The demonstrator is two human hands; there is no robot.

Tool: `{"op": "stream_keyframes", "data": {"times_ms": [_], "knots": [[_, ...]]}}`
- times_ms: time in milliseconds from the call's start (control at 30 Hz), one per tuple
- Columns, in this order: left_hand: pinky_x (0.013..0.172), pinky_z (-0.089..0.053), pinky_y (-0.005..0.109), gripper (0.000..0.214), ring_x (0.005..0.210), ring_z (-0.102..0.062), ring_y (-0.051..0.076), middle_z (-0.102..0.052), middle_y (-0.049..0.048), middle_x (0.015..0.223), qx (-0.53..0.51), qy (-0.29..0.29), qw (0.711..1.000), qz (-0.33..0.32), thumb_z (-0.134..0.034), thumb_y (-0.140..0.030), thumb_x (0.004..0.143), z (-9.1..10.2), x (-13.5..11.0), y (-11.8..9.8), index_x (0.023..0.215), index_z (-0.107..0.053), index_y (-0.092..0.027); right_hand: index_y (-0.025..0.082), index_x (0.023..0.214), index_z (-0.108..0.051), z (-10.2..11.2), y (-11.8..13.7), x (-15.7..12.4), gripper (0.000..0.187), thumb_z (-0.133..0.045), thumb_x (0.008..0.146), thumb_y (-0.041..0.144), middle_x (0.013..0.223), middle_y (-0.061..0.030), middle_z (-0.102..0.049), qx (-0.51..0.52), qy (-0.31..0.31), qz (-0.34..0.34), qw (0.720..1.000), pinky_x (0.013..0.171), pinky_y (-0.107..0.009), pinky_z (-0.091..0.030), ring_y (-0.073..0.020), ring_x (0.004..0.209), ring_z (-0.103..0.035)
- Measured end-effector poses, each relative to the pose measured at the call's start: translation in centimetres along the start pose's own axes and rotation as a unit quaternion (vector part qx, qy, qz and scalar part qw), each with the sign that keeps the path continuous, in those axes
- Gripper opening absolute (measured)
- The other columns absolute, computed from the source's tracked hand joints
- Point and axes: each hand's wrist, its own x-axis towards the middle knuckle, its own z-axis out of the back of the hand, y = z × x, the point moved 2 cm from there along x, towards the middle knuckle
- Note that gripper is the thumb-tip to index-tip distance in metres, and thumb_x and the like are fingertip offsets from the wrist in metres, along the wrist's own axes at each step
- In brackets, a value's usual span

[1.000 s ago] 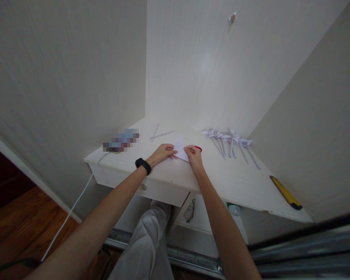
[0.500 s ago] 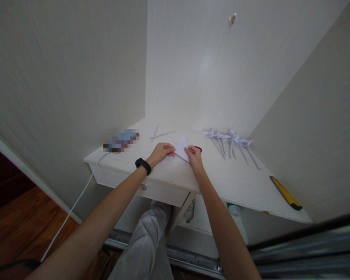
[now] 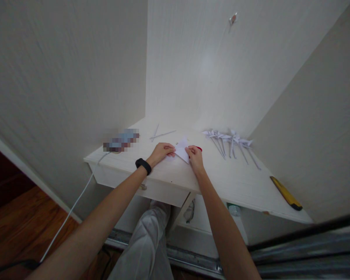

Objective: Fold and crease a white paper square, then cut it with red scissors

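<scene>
A folded sheet of white paper [image 3: 181, 149], roughly triangular, is held just over the white desk between both hands. My left hand [image 3: 162, 151], a black band on its wrist, pinches the paper's left corner. On the opposite side, my right hand [image 3: 195, 156] pinches the right edge between thumb and fingers. Something with a red loop [image 3: 199, 148], perhaps a scissors handle, shows partly behind my right hand; the remainder is hidden. Thin white paper sticks [image 3: 163, 134] lie crossed beyond my left hand.
Several folded paper flowers on stems [image 3: 230, 138] lie at the desk's back right. A yellow and black tool [image 3: 286, 193] rests along the right edge. A blurred-out device [image 3: 121, 140] with a white cable [image 3: 76, 204] sits at left. Walls enclose the desk [image 3: 221, 179].
My right hand has shifted very slightly, and the paper's top corner sits a little lower than before. My left hand looks unmoved.
</scene>
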Motion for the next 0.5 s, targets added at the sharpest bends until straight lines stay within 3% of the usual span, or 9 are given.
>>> {"op": "stream_keyframes", "data": {"times_ms": [500], "knots": [[0.078,-0.057,0.039,0.027,0.091,-0.066,0.020,-0.065,0.0082,0.111,-0.006,-0.015,1.000,-0.012,-0.060,-0.031,0.093,0.25,-0.07,-0.17,0.114,-0.061,-0.014,0.014,0.106,-0.063,0.10,0.01,0.02,0.020,-0.060,0.095,0.030,0.098,-0.0045,-0.067,-0.004,0.004,-0.030,1.000,0.068,-0.032,-0.057,-0.0153,0.078,-0.066]]}}
